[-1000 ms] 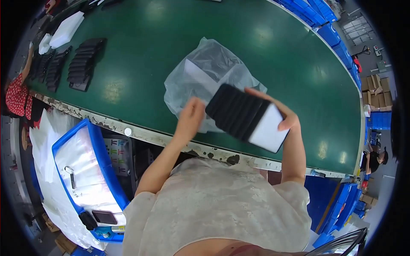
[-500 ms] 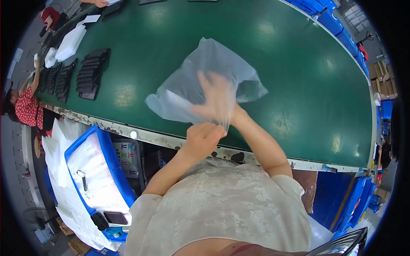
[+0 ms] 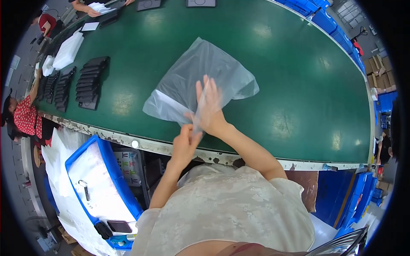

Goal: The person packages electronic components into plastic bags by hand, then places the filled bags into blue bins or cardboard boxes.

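Observation:
A clear plastic bag lies spread over the green tabletop in front of me, its mouth toward my body. A flat white piece shows through the film on the left side of the bag. My left hand is closed in a pinch on the bag's near edge, close to the table's front edge. My right hand is at the bag's mouth, fingers stretched out and apart, slightly blurred, with film over part of it.
Stacks of black flat devices and white foam sheets stand at left. Across the table, a person's hand touches white sheets. A blue-rimmed bin holding a phone sits below the table edge at left.
My right hand has drawn back toward the bag's mouth from deeper inside. My left hand has shifted left with the bag's edge, and the bag lies flatter.

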A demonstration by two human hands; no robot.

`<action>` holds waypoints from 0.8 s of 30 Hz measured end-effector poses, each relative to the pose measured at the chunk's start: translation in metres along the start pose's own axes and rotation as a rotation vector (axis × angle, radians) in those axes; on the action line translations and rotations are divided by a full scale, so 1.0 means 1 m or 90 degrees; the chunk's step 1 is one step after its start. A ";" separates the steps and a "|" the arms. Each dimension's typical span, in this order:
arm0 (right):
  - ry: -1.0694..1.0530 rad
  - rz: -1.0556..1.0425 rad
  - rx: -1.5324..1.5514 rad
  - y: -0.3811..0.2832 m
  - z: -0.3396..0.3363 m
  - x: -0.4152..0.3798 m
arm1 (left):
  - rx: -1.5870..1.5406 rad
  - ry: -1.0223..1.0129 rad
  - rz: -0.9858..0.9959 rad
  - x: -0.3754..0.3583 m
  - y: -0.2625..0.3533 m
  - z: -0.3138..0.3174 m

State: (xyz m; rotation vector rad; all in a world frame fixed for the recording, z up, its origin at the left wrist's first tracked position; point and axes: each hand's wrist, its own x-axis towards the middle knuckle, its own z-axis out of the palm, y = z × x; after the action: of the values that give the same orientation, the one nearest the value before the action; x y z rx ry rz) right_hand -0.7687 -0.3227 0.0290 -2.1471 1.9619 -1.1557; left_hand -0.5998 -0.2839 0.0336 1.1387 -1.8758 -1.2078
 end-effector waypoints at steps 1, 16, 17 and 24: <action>-0.002 -0.001 -0.002 0.003 -0.004 -0.001 | 0.047 -0.002 -0.034 0.006 0.002 -0.007; 0.036 0.204 0.172 0.118 0.034 0.044 | 0.437 0.107 -0.154 0.077 -0.015 -0.003; 0.011 0.228 0.188 0.112 0.031 0.051 | 0.451 0.131 -0.143 0.087 -0.017 -0.015; -0.110 0.258 0.150 0.114 -0.035 0.036 | 0.525 0.135 -0.094 0.076 -0.034 -0.081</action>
State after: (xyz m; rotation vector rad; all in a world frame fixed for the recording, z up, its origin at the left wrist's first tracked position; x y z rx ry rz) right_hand -0.8864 -0.3619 0.0186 -1.5820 1.9472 -1.0287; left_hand -0.5533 -0.3898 0.0371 1.7650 -2.1976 -0.3146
